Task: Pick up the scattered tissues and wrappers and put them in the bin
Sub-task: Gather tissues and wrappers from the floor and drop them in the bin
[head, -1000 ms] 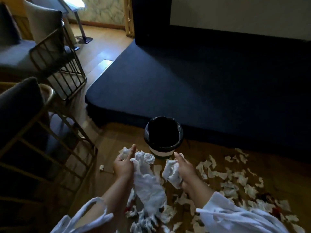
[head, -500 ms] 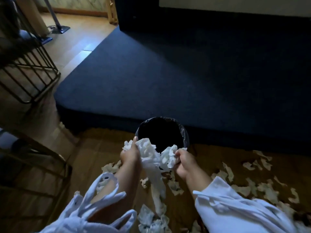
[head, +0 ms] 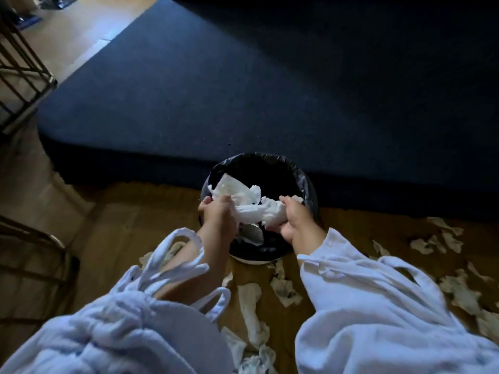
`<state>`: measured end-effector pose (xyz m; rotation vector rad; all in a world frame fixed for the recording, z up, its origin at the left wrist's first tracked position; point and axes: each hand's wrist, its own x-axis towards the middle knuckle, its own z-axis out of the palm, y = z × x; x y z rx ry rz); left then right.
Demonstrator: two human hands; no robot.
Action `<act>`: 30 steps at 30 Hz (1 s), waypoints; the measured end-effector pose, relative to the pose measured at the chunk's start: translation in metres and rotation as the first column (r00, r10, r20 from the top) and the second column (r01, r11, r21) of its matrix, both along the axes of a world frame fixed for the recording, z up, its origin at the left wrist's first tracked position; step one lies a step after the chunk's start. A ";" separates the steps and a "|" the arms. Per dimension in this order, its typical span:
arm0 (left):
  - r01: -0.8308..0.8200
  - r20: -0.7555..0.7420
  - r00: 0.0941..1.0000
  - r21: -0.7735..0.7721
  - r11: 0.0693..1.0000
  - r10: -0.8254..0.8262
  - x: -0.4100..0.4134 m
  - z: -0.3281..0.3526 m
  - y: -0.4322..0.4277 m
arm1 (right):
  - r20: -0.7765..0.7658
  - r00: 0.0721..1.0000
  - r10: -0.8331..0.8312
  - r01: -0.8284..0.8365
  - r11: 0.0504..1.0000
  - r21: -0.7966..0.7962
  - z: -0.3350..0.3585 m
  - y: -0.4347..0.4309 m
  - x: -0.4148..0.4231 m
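Observation:
A round bin (head: 307, 182) lined with a black bag stands on the wooden floor against the edge of a dark blue platform. My left hand (head: 220, 214) and my right hand (head: 295, 220) are both over its mouth, each shut on a bunch of white tissues (head: 251, 209) that stretches between them. Part of the bunch hangs down inside the bin. More crumpled tissues (head: 283, 288) lie on the floor just in front of the bin and between my arms, and several others (head: 442, 242) are scattered to the right.
The dark blue carpeted platform (head: 270, 90) fills the far side behind the bin. A metal wire chair frame (head: 24, 76) stands at upper left and another (head: 32, 255) at left. Wooden floor (head: 135, 233) surrounds the bin.
Both hands carried the tissue bunch forward from the floor to above the bin mouth, and the bunch now dips into the bin. My view moved closer to the bin.

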<state>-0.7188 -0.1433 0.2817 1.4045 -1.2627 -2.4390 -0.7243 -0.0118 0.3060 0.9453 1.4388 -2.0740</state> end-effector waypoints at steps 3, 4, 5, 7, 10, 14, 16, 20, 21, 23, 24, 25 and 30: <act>0.126 0.025 0.992 -0.019 0.992 -0.125 0.006 0.004 0.003 | 0.034 0.999 0.018 -0.016 0.998 -0.053 -0.004 0.005 0.001; 0.160 0.023 0.987 -0.026 0.987 -0.159 0.009 0.009 0.006 | 0.054 0.998 0.023 -0.019 0.998 -0.063 -0.004 0.006 0.003; 0.184 0.022 0.983 -0.033 0.982 -0.183 0.012 0.016 0.008 | 0.071 0.997 0.026 -0.021 0.997 -0.069 -0.003 0.007 0.004; 0.243 0.048 0.969 -0.054 0.968 -0.241 0.021 0.033 0.012 | 0.072 0.996 0.048 -0.043 0.997 -0.066 0.003 0.006 0.009; 0.363 0.079 0.931 -0.102 0.926 -0.356 0.039 0.061 0.017 | 0.018 0.995 0.095 -0.095 0.995 -0.012 0.016 0.005 0.020; 0.540 0.110 0.840 -0.267 0.798 -0.532 0.068 0.098 0.018 | -0.048 0.977 0.206 -0.198 0.971 0.137 0.056 0.006 0.046; 0.609 0.145 0.785 -0.360 0.707 -0.603 0.087 0.122 0.021 | -0.072 0.958 0.276 -0.252 0.937 0.241 0.086 0.007 0.062; 0.688 0.239 0.705 -0.458 0.563 -0.668 0.141 0.188 0.028 | -0.116 0.885 0.451 -0.359 0.819 0.447 0.162 0.011 0.107; 0.700 0.258 0.692 -0.472 0.537 -0.675 0.158 0.205 0.029 | -0.133 0.862 0.489 -0.377 0.794 0.476 0.182 0.013 0.123; 0.719 0.296 0.667 -0.495 0.487 -0.684 0.193 0.240 0.029 | -0.145 0.819 0.556 -0.417 0.749 0.515 0.218 0.014 0.158; 0.728 0.318 0.657 -0.503 0.466 -0.683 0.214 0.258 0.028 | -0.137 0.796 0.589 -0.445 0.724 0.528 0.235 0.015 0.179; 0.732 0.338 0.653 -0.510 0.452 -0.677 0.235 0.272 0.028 | -0.131 0.772 0.622 -0.470 0.697 0.541 0.249 0.015 0.199; 0.767 0.473 0.613 -0.550 0.331 -0.633 0.327 0.326 0.010 | -0.109 0.663 0.741 -0.551 0.582 0.598 0.292 0.017 0.292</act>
